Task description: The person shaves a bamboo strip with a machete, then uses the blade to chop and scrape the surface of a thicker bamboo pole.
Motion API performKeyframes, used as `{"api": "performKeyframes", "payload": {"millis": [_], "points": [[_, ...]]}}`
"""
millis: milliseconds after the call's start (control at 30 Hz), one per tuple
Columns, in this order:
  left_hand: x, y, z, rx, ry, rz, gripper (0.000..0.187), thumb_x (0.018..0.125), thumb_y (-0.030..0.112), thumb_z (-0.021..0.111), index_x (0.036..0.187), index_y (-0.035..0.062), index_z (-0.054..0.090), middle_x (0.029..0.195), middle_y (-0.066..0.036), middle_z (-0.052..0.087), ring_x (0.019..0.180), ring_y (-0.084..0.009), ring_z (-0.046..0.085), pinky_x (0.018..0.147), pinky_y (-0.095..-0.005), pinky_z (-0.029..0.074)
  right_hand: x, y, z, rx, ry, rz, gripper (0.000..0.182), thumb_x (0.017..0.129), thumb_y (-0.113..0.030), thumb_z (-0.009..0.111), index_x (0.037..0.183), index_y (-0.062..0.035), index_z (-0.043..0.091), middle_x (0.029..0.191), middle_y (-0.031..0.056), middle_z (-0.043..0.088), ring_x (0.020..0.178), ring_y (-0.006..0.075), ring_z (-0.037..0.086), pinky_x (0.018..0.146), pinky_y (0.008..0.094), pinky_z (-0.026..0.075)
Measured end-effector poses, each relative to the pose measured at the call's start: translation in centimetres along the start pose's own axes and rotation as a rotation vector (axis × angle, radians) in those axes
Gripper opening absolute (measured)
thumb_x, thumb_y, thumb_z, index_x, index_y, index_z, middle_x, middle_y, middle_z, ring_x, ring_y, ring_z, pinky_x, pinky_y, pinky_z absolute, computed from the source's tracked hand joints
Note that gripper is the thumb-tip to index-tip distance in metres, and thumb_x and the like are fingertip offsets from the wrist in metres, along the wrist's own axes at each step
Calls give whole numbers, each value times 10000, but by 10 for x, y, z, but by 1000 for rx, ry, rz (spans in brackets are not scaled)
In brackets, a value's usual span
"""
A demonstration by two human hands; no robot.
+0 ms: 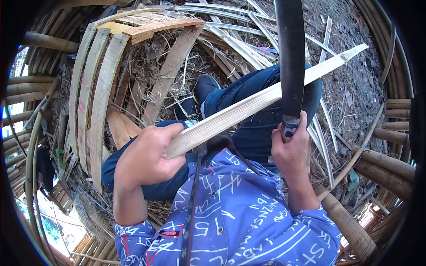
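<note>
My left hand is closed round the near end of a pale split bamboo strip. The strip slants up to the right across my knees, and its far end narrows to a thin tip. In my right hand is the handle of a machete, its broad dark blade pointing away from me. Midway along, the blade crosses over the strip and hides a short part of it. My fingers wrap the handle just below the metal collar.
A wooden pallet-like frame of slats stands at the left. Split strips and shavings litter the ground ahead. Bamboo poles wall in both sides, and a thick pole lies at the lower right. A dark strap hangs over my shirt.
</note>
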State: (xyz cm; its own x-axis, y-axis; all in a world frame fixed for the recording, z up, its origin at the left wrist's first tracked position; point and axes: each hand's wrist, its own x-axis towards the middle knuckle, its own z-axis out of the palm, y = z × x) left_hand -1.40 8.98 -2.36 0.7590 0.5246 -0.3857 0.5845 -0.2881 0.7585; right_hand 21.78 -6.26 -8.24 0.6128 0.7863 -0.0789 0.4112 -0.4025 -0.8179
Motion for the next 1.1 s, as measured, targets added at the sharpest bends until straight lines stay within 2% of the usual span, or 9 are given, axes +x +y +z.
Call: {"api": "performKeyframes", "payload": {"millis": [200, 267, 300, 367, 400, 467, 600, 833, 1100], "points": [[-2, 1, 3, -58, -9, -85, 155, 671, 49, 617, 789, -23, 548, 597, -161, 504, 520, -252, 499, 521, -345, 378, -6, 2, 5, 77, -7, 27, 368, 768, 27, 565, 1102, 28, 411, 613, 113, 561, 517, 222, 613, 525, 324, 463], [-2, 3, 3, -2, 12, -44, 188, 658, 82, 610, 800, -23, 546, 598, -211, 505, 530, -345, 547, 526, -379, 432, -7, 3, 5, 91, -14, 31, 366, 767, 29, 564, 1101, 27, 412, 618, 113, 564, 523, 221, 616, 526, 323, 463], [-2, 3, 3, -1, 14, -43, 188, 658, 82, 610, 800, -23, 546, 598, -211, 505, 530, -345, 547, 526, -379, 432, -7, 3, 5, 107, -22, 31, 365, 766, 31, 562, 1100, 26, 414, 623, 114, 567, 528, 220, 618, 527, 322, 464], [-3, 2, 4, -35, 4, -56, 172, 670, 50, 628, 800, -32, 550, 608, -181, 509, 526, -271, 509, 532, -350, 382, -12, 4, 7, 123, -55, 34, 364, 767, 33, 561, 1101, 22, 416, 633, 116, 572, 539, 220, 625, 530, 321, 466], [-3, 1, 4, -34, 7, -59, 172, 670, 50, 628, 800, -32, 550, 608, -181, 509, 526, -271, 509, 532, -350, 382, -13, 4, 7, 139, -89, 41, 363, 767, 34, 559, 1101, 17, 418, 642, 117, 578, 550, 220, 631, 534, 321, 469], [-4, -2, 4, -13, 19, -57, 181, 666, 77, 609, 805, -20, 546, 598, -204, 500, 519, -338, 538, 520, -373, 423, -13, 1, 7, 147, -102, 48, 352, 767, 35, 559, 1093, 12, 428, 650, 118, 580, 561, 218, 637, 537, 321, 471], [-7, -6, 9, -19, 6, -60, 184, 666, 78, 611, 809, -19, 547, 593, -198, 493, 512, -335, 525, 516, -368, 418, -5, 3, -5, 103, -130, 73, 318, 770, 35, 561, 1067, 3, 453, 676, 122, 589, 581, 212, 648, 544, 316, 475], [-9, 0, 6, -24, 42, -54, 178, 670, 72, 610, 812, -20, 553, 599, -195, 496, 508, -326, 522, 514, -365, 414, -3, 3, -8, 46, -11, 81, 344, 757, 11, 545, 1088, 9, 451, 641, 97, 563, 537, 199, 594, 536, 323, 454], [-6, 9, 4, 7, 35, -58, 176, 674, 63, 603, 819, -25, 556, 621, -200, 515, 533, -326, 541, 528, -362, 421, -5, 10, -9, 168, -35, 153, 359, 751, 8, 541, 1096, 17, 445, 654, 103, 570, 554, 197, 593, 552, 332, 465]]}}
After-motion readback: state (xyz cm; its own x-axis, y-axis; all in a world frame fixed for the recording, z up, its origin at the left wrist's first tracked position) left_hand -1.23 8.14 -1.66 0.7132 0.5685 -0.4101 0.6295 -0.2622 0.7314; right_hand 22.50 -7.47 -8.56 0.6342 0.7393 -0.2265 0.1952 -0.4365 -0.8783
